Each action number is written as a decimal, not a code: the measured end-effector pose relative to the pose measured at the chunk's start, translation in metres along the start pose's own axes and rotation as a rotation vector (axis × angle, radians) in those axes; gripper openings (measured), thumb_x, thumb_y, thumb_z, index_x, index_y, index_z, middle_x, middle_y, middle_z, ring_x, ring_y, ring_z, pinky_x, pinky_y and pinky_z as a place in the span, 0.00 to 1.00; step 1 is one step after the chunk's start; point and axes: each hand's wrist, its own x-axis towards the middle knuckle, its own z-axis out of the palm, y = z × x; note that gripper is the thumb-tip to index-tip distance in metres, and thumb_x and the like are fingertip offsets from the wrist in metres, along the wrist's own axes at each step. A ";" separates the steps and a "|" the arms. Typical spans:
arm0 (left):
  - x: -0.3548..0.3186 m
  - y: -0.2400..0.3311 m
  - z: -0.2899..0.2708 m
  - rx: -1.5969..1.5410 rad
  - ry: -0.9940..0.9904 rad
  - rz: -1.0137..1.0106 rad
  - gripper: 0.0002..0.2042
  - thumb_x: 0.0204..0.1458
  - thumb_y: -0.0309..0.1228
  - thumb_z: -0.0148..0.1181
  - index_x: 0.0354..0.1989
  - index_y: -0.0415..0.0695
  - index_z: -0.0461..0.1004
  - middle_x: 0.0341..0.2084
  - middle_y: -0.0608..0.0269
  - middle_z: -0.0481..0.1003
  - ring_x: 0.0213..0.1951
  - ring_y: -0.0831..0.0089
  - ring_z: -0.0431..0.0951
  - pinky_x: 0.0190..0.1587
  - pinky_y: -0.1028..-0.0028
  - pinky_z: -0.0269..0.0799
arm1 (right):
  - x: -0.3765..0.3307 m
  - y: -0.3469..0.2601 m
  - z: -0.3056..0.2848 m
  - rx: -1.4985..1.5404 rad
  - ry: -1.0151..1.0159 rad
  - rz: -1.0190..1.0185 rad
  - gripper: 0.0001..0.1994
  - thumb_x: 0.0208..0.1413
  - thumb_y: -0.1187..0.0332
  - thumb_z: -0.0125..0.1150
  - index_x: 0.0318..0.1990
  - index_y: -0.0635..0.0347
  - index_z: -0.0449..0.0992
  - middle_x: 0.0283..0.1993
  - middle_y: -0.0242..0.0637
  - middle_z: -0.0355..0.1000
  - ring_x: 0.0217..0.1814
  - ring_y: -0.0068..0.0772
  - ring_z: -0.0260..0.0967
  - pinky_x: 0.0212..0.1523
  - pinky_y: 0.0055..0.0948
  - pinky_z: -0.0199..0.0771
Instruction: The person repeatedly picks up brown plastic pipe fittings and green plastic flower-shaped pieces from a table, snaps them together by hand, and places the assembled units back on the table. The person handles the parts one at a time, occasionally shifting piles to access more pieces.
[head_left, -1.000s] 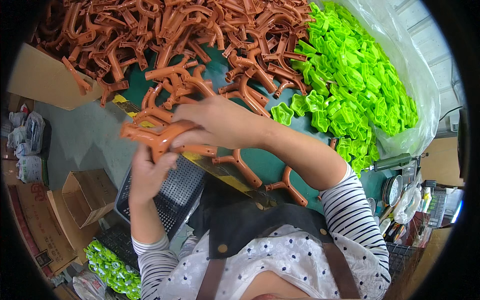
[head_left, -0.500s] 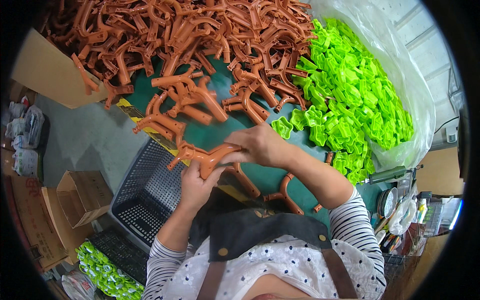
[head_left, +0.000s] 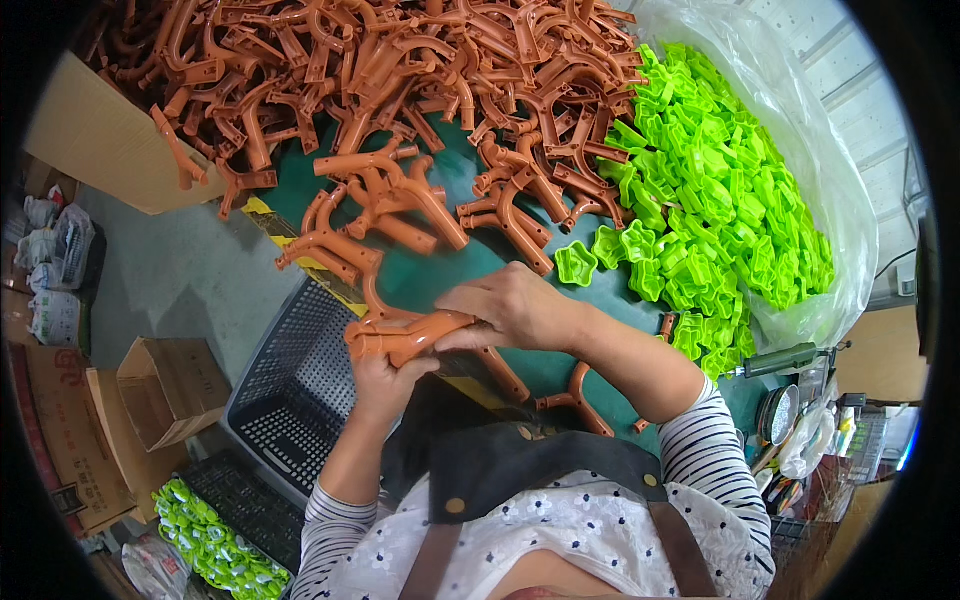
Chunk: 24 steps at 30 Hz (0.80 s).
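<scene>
A glossy orange-brown, forked plastic branch piece (head_left: 412, 338) is held between my two hands at the near edge of the green table. My left hand (head_left: 384, 386) grips its left end from below, thumb against the side. My right hand (head_left: 515, 308) pinches the other end, its fingers bent over the tip. Just beyond my hands lie several loose branch pieces (head_left: 425, 205), some overlapping. Two more, including a forked piece (head_left: 580, 398), rest partly behind my right forearm. Small green star-shaped cups (head_left: 576, 263) sit to the right of the loose pieces.
A large heap of branch pieces (head_left: 400, 60) covers the far table. Green cups (head_left: 720, 190) spill from a clear plastic bag (head_left: 845, 200) at right. Below the left table edge stands a dark perforated basket (head_left: 270, 380), near open cardboard boxes (head_left: 175, 390). A green-handled tool (head_left: 780, 360) lies at right.
The held branch piece has turned and tilted, so its forked left end now points differently. Both hands stay on it. The whole view has shifted slightly.
</scene>
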 end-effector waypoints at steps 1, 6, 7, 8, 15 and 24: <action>0.003 0.004 -0.002 -0.055 -0.026 -0.022 0.13 0.49 0.30 0.69 0.41 0.37 0.78 0.34 0.57 0.79 0.37 0.64 0.78 0.44 0.67 0.72 | -0.002 -0.001 -0.001 -0.047 -0.042 0.009 0.18 0.52 0.53 0.68 0.36 0.59 0.75 0.25 0.39 0.72 0.26 0.46 0.73 0.24 0.38 0.71; 0.012 0.028 -0.004 -0.231 -0.006 -0.315 0.11 0.54 0.28 0.64 0.42 0.35 0.77 0.36 0.57 0.79 0.38 0.69 0.79 0.43 0.72 0.73 | -0.001 -0.007 0.003 -0.084 -0.038 0.061 0.17 0.54 0.54 0.66 0.38 0.57 0.74 0.29 0.38 0.73 0.30 0.47 0.74 0.27 0.39 0.72; 0.014 0.029 -0.004 -0.164 -0.009 -0.272 0.11 0.54 0.29 0.64 0.42 0.34 0.77 0.36 0.56 0.79 0.38 0.67 0.79 0.44 0.71 0.73 | -0.001 -0.005 0.005 -0.052 -0.019 0.069 0.16 0.54 0.54 0.66 0.38 0.57 0.74 0.30 0.38 0.73 0.30 0.47 0.74 0.27 0.39 0.72; 0.016 0.029 -0.003 -0.097 -0.012 -0.232 0.11 0.54 0.29 0.64 0.41 0.34 0.76 0.35 0.55 0.79 0.38 0.65 0.79 0.44 0.71 0.73 | -0.001 -0.003 0.006 -0.018 -0.002 0.078 0.16 0.54 0.54 0.65 0.39 0.56 0.74 0.32 0.37 0.74 0.31 0.47 0.74 0.28 0.39 0.73; 0.013 -0.014 -0.005 0.468 0.226 -0.259 0.18 0.48 0.31 0.69 0.44 0.37 0.71 0.42 0.51 0.67 0.44 0.53 0.70 0.48 0.61 0.68 | 0.002 0.068 0.009 -0.115 -0.170 0.310 0.16 0.61 0.54 0.56 0.39 0.59 0.77 0.38 0.43 0.74 0.46 0.51 0.72 0.46 0.44 0.71; 0.018 -0.046 -0.002 0.662 0.048 0.092 0.10 0.46 0.21 0.65 0.38 0.38 0.77 0.36 0.56 0.72 0.40 0.56 0.72 0.43 0.63 0.71 | 0.038 0.078 0.026 -0.362 0.325 0.140 0.09 0.54 0.64 0.65 0.35 0.59 0.77 0.32 0.38 0.69 0.38 0.43 0.68 0.41 0.37 0.71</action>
